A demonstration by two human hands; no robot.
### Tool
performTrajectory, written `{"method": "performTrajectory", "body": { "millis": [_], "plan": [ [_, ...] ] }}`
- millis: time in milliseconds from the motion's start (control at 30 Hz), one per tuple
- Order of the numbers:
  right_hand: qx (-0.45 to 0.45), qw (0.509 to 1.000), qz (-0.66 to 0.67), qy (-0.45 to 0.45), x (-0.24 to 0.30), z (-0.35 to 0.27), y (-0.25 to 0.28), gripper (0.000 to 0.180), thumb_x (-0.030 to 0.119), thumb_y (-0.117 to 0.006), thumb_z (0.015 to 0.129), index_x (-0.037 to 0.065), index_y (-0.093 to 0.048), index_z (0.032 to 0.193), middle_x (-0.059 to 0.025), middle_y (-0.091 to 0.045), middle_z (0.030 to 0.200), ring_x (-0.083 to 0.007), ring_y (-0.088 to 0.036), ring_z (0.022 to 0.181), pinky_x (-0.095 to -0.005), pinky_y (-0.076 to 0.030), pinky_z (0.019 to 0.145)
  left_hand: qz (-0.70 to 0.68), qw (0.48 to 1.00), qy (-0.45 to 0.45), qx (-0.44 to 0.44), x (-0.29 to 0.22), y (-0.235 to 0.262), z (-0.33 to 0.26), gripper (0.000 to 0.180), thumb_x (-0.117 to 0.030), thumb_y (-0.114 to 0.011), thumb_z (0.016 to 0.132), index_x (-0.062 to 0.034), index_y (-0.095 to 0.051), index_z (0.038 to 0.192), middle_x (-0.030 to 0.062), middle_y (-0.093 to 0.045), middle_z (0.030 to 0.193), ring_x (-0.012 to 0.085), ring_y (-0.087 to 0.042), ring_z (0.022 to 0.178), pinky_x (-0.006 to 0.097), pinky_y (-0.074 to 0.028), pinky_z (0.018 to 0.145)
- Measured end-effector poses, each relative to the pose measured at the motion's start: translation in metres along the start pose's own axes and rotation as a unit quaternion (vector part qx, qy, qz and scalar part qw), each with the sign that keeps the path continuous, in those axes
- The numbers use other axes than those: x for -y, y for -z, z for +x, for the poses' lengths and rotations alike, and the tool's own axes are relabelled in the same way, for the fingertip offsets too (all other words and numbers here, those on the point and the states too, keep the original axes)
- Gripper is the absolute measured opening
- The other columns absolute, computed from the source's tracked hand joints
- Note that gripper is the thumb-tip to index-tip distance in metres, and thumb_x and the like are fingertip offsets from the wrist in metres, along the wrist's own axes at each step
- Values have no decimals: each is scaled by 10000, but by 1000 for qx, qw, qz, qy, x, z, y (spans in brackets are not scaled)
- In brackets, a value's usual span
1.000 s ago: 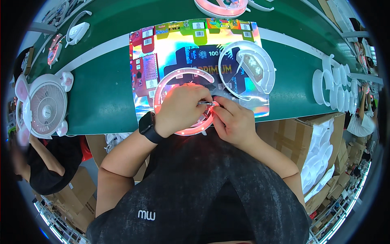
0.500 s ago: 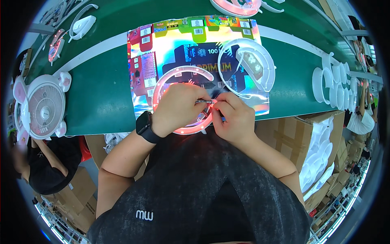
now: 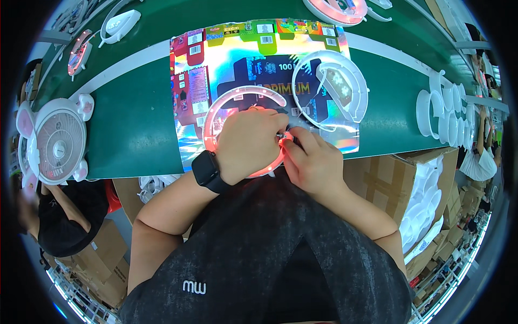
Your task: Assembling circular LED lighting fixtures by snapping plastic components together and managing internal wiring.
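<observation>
A broken-ring light strip [image 3: 237, 97] glows red and white under my hands, resting on a shiny printed sheet [image 3: 189, 48]. My left hand [image 3: 251, 140], with a black watch at its wrist, is closed over the ring's middle; what its fingertips pinch is hidden. Right beside it, my right hand [image 3: 317, 162] pinches a small red-lit piece [image 3: 286, 137] between thumb and forefinger, at the ring's right side. The two hands' fingertips nearly meet there. Just to the right lies a white ring-shaped housing [image 3: 360, 100] with a pale panel and a thin wire.
A white fan-like round unit with ear shapes [image 3: 60, 146] stands at the left. Several white rings [image 3: 426, 113] stand at the right. On the green surface's far side lie another lit ring [image 3: 337, 20] and white parts [image 3: 123, 24]. Below the right edge is a cardboard box [image 3: 377, 178].
My left hand has turned and moved slightly right, its fingers now bent over more. My right hand has shifted a little down. Parts on the far side have slid to the right.
</observation>
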State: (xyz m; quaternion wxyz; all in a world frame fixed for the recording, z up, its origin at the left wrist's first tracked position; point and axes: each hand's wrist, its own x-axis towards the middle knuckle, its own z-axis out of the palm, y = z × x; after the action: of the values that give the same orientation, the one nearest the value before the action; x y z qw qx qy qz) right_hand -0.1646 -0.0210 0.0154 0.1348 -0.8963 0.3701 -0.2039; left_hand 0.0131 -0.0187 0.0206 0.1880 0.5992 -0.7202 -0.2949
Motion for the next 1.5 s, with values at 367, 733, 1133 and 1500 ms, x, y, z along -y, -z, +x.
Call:
{"method": "performTrajectory", "body": {
  "millis": [367,733,1133,1500],
  "plan": [
    [-141,987,-75,-9,-109,-18,64,238,101,-679,789,98,-677,1027,-94,-677,1059,-285,-668,870,-386,-561,725,2,998,16,-64,13,6,1,148,-68,-607,776,-54,-660,914,131,-666,883,325,-645,850,416,-501,724],
    [-347,853,201,-334,-190,-88,132,164,84,-624,948,-39,-665,1049,-104,-674,1017,-168,-614,959,-286,-431,906,-103,986,81,-100,19,-6,32,202,-130,-620,825,-43,-635,1006,110,-661,944,271,-647,844,363,-511,748],
    [-81,920,379,67,-41,28,109,143,89,-652,886,-42,-656,942,-145,-657,857,-286,-631,903,-549,-416,1005,-219,915,-290,-176,1,65,-6,498,-286,-759,808,-60,-606,1225,130,-615,1235,299,-610,1093,402,-464,942],
    [-117,984,72,114,49,71,28,422,80,-746,784,-50,-622,1166,-187,-648,1136,-283,-618,1091,-369,-448,993,-784,577,-21,-227,-20,33,-31,361,-234,-476,1047,-12,-506,1330,50,-611,1178,114,-575,1063,286,-450,948]
  ]
}}
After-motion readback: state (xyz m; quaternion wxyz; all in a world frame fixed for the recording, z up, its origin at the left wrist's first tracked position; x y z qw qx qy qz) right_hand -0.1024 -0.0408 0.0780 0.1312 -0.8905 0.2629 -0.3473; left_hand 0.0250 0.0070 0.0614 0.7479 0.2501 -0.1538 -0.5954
